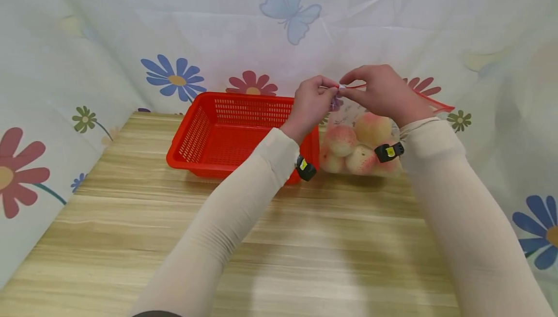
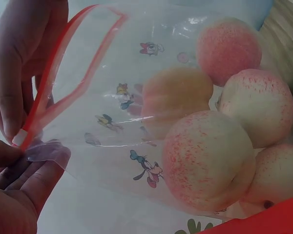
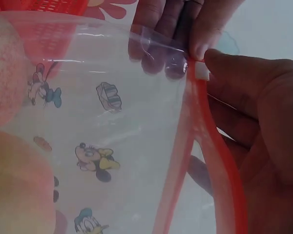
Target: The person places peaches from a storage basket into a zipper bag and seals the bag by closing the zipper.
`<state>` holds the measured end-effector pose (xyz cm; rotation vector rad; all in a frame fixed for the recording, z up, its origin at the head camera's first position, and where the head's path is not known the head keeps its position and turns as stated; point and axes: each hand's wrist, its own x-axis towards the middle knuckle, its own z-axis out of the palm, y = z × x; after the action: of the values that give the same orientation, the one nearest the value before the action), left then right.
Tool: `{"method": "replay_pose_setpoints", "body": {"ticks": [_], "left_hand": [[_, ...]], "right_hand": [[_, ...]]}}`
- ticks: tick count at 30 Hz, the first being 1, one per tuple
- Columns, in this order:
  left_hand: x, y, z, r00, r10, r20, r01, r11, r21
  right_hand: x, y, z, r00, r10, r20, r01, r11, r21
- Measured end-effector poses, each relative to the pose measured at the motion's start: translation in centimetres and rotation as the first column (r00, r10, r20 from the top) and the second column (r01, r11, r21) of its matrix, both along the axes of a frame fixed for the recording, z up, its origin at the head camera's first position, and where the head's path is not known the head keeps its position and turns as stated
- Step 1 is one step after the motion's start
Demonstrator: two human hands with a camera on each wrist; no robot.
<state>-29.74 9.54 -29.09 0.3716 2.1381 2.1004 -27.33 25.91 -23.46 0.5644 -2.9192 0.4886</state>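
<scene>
Nearest the person, bare wooden tabletop [image 1: 305, 254] runs between two cream-sleeved forearms. Beyond it, right of the red plastic basket [image 1: 231, 133], stands a clear zip bag [image 1: 348, 113] printed with cartoon figures, touching the basket's right wall and holding several peaches [image 1: 362, 142]. Both hands meet above the bag's near-left top corner. The left hand [image 1: 311, 103] pinches the clear corner flap beside the zipper's end, fingers curled on the plastic. The right hand [image 1: 383, 91] pinches the small white slider [image 3: 201, 70] on the red zip strip [image 3: 219, 165] between thumb and forefinger, touching the left hand's fingertips. The right forearm crosses in front of the bag's right side, hiding part of the peaches. Behind the basket and bag hangs a flower-and-butterfly cloth [image 1: 279, 21].
</scene>
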Motion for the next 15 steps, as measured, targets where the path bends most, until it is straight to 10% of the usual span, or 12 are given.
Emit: {"method": "replay_pose_setpoints", "body": {"ticks": [15], "left_hand": [[0.16, 0.01, -0.23, 1.0, 0.007, -0.022, -0.007, 1.0, -0.017]], "right_hand": [[-0.39, -0.53, -0.43, 1.0, 0.003, -0.014, -0.003, 1.0, 0.022]]}}
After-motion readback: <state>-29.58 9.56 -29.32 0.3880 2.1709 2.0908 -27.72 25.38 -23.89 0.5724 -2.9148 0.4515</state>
